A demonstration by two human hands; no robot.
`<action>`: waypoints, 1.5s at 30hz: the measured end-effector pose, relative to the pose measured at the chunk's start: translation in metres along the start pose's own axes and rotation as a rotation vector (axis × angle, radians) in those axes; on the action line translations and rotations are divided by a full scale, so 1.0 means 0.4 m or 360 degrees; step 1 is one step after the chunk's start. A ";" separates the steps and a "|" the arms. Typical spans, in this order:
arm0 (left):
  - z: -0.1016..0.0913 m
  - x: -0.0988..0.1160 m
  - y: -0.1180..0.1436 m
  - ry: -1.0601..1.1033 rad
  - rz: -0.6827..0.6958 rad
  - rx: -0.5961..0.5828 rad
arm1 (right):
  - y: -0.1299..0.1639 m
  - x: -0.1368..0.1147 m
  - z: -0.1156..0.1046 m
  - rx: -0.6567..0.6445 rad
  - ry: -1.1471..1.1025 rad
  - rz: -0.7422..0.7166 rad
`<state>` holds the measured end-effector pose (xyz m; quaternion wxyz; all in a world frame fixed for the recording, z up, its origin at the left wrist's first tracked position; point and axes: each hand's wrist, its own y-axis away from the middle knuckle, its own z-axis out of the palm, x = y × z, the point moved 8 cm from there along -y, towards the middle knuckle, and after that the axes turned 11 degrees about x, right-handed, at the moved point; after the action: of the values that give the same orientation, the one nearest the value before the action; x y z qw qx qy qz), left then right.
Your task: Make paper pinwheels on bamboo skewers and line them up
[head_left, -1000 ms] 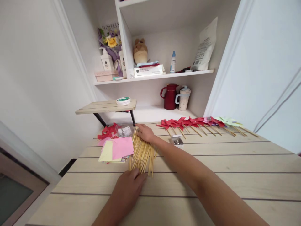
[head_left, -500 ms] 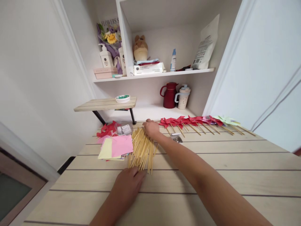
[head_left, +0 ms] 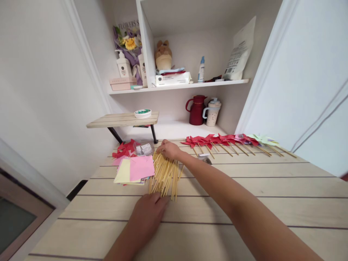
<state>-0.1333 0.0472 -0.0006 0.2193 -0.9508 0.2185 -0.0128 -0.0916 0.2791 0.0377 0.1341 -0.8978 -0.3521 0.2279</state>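
A loose bundle of thin wooden sticks (head_left: 164,175) lies on the table, pointing toward me, some of them crossing. My right hand (head_left: 168,149) reaches to the far end of the bundle, fingers bent and closed around the stick ends there. At the near ends rests my left hand (head_left: 149,210), back up, its bent fingertips against the sticks and partly hidden. Left of the bundle is a stack of pink paper (head_left: 141,168) and yellow paper (head_left: 123,171) sheets, close to the sticks' edge.
Red pinwheels (head_left: 209,139) on sticks line the table's back right, with pale green ones (head_left: 262,139) at the end. Red paper pieces (head_left: 126,148) and a clear plastic box (head_left: 144,149) lie behind the sheets. A small packet (head_left: 205,158) lies right of my wrist. A raised wooden stand (head_left: 116,120) is back left.
My right hand has shifted slightly left and toward me over the far stick ends. My left hand stays at the near ends.
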 end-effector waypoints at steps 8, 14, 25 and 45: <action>0.000 -0.002 0.002 0.0019 -0.0039 -0.0060 | -0.006 -0.079 0.059 -0.0061 -0.0095 -0.0258; 0.002 -0.003 0.000 0.0055 -0.0025 -0.0062 | 0.003 -0.068 0.058 -0.0101 -0.0202 -0.0359; -0.003 -0.008 -0.006 0.0048 -0.0064 -0.0098 | 0.068 -0.097 -0.087 -0.0055 -0.0489 -0.0369; -0.027 -0.037 0.026 0.0083 -0.0122 0.0294 | 0.233 -0.021 -0.074 -0.0261 -0.0249 -0.0299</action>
<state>-0.1523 0.0407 0.0057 0.2996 -0.9335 0.1854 -0.0660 -0.0288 0.2044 0.0285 0.0532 -0.8484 -0.4613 0.2541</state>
